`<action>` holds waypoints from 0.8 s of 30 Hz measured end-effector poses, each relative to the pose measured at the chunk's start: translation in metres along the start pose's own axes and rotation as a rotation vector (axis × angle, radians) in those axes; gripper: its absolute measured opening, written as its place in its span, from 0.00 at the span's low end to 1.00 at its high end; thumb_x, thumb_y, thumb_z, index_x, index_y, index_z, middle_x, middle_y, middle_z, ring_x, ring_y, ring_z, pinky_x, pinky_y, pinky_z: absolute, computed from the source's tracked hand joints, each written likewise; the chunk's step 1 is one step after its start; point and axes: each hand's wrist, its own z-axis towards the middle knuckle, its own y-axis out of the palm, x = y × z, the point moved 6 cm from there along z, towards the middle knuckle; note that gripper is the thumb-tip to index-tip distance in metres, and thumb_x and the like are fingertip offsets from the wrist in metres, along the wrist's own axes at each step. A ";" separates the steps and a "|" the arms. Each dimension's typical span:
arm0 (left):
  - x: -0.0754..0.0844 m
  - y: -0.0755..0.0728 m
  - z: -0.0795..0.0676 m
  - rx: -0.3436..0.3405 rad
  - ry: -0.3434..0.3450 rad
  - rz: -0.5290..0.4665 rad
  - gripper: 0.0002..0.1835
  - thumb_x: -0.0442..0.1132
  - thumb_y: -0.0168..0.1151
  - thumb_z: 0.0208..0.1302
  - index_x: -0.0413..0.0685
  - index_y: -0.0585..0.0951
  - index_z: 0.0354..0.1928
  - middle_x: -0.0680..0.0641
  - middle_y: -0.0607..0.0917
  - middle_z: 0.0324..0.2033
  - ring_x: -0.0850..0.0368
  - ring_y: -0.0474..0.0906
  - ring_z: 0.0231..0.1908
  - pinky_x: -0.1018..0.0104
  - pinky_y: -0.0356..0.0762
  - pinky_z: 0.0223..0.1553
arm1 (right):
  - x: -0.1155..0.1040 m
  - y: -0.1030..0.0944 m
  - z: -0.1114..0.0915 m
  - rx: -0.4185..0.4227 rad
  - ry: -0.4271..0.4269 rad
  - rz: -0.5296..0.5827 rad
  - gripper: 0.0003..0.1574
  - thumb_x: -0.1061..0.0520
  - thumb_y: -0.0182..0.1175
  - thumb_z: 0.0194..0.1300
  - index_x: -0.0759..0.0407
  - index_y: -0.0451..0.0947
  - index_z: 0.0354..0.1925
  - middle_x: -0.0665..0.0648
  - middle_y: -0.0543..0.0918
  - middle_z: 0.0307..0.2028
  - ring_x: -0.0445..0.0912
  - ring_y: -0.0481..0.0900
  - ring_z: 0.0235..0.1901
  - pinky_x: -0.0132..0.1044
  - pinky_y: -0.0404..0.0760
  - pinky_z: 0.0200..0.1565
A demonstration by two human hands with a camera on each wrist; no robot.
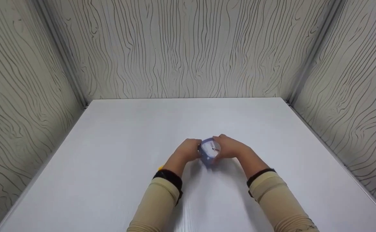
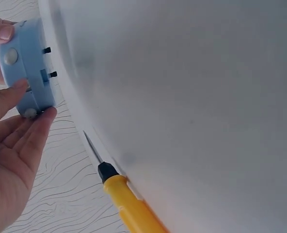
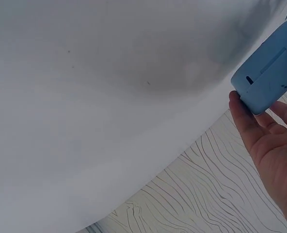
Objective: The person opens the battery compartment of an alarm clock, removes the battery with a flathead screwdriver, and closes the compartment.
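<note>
A small blue alarm clock (image 1: 211, 149) with a pale round face and hands is held up between both hands, tilted, over the white table. My left hand (image 1: 188, 150) grips its left side; in the left wrist view the thumb and fingers of this hand (image 2: 12, 160) pinch the casing of the clock (image 2: 33, 63). Small black knobs stick out from the clock's back. From the right, my right hand (image 1: 229, 147) holds the other side. In the right wrist view, fingers of that hand (image 3: 274, 145) support the lower edge of the clock (image 3: 267, 70).
A screwdriver (image 2: 134, 206) with a yellow handle and black collar lies on the table beside the left wrist, mostly hidden by the arm in the head view. Wood-grain patterned panels (image 1: 181, 48) enclose the white tabletop (image 1: 110, 145) at the back and both sides.
</note>
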 end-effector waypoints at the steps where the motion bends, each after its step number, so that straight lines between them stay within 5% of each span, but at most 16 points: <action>1: 0.001 -0.001 -0.001 0.011 0.016 0.013 0.24 0.38 0.64 0.57 0.48 0.74 0.57 0.49 0.81 0.48 0.54 0.74 0.52 0.61 0.69 0.55 | 0.000 -0.002 -0.001 0.003 -0.003 -0.004 0.63 0.41 0.75 0.35 0.59 0.58 0.66 0.59 0.69 0.54 0.52 0.67 0.56 0.48 0.66 0.57; 9: 0.009 -0.010 -0.007 0.111 0.118 0.076 0.31 0.40 0.65 0.56 0.44 0.68 0.62 0.47 0.81 0.46 0.54 0.76 0.48 0.63 0.71 0.52 | -0.001 -0.016 -0.006 0.021 -0.044 0.001 0.63 0.42 0.74 0.39 0.60 0.56 0.67 0.61 0.67 0.57 0.54 0.66 0.57 0.50 0.65 0.58; 16: 0.010 -0.008 -0.014 0.113 0.139 0.024 0.38 0.38 0.65 0.56 0.49 0.60 0.68 0.46 0.77 0.53 0.54 0.72 0.54 0.63 0.67 0.57 | 0.002 -0.025 -0.014 0.008 -0.024 0.071 0.62 0.42 0.74 0.39 0.57 0.55 0.68 0.60 0.66 0.59 0.54 0.65 0.57 0.51 0.65 0.57; 24: 0.013 -0.011 -0.023 0.224 0.238 0.048 0.41 0.35 0.64 0.56 0.56 0.55 0.70 0.49 0.73 0.56 0.56 0.70 0.56 0.63 0.66 0.57 | 0.013 -0.030 -0.022 -0.017 0.013 0.199 0.60 0.39 0.70 0.42 0.52 0.55 0.68 0.61 0.63 0.63 0.58 0.61 0.60 0.57 0.63 0.57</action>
